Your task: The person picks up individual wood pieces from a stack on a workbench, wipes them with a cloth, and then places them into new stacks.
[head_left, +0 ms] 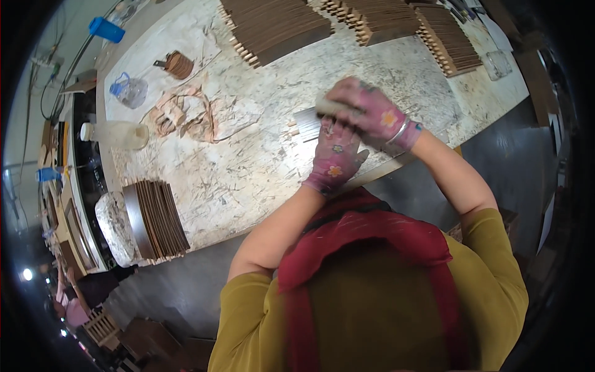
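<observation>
Red apron cloth (pixel 372 239) is seen closest, worn over a mustard shirt (pixel 248 319). Beyond it, a pale pad (pixel 327 106) is held under the curled fingers of the right hand (pixel 369 110), gloved in flowered pink; the left hand (pixel 336 152), gloved alike, is laid just beside, its fingertips partly covered by the right (whether anything is gripped by it cannot be told). Beneath the hands, near the table's front edge, a shiny slatted piece (pixel 304 118) is placed, with light pegs (pixel 289 129) at its left end. On the scuffed white table (pixel 248 177), a crumpled cloth (pixel 186 115) is spread to the left, with a cloudy bottle (pixel 124 134), a clear jug (pixel 131 93) and a brown container (pixel 179 64) set around it. Dark slats (pixel 158 218) are stacked at the near left corner, and larger pegged stacks (pixel 279 31) are lined along the far side.
</observation>
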Demonstrator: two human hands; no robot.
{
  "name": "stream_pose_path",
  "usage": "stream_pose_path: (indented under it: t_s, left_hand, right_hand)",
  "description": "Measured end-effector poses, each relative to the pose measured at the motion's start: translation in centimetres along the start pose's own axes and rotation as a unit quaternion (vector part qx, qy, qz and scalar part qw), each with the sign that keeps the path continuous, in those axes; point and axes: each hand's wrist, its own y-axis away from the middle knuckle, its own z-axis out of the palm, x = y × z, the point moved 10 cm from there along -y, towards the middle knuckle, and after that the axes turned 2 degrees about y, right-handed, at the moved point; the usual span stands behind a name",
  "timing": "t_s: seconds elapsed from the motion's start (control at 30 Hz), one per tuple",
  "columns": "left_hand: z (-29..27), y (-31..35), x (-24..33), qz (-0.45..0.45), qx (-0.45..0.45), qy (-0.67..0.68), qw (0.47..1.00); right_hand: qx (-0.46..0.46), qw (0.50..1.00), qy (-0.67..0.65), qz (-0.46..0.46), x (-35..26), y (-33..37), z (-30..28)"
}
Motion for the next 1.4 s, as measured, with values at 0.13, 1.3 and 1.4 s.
stream_pose_path:
  t_s: [0.13, 1.3, 1.4]
  left_hand:
    - [3.3, 1.0, -2.6, -0.163, -0.032, 0.252, 0.953]
    - [-4.2, 1.4, -7.7, -0.068, -0.07, -0.08, 0.992]
    - [-6.2, 1.9, -8.5, -0.081, -0.068, -0.087, 0.991]
  right_hand:
    - [-0.122, 0.984, 0.1, -0.078, -1.9, -1.5, 7.4]
    - [0.398, 0.876, -0.21, 0.171, 9.4, 6.1, -1.9]
    - [0.497, 0.795, -0.291, 0.192, 16.7, 10.6, -3.1]
